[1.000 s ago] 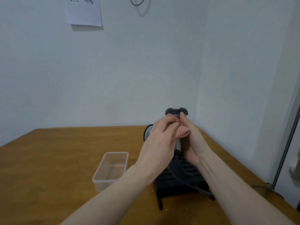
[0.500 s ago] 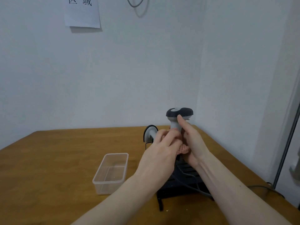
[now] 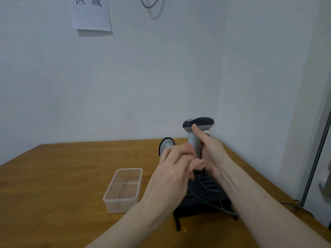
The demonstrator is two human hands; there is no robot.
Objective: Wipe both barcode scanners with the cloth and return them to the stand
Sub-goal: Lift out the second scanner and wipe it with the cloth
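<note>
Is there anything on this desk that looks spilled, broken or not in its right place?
Only small things: a few pale crumbs lie on the wooden table in front of the black stand, and a few specks sit inside the clear plastic container. Nothing looks broken or tipped over.

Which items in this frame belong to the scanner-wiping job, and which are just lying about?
Job:
held scanner in right hand
cloth in left hand
second scanner
stand

Lying about:
plastic tub
wall paper
table
</note>
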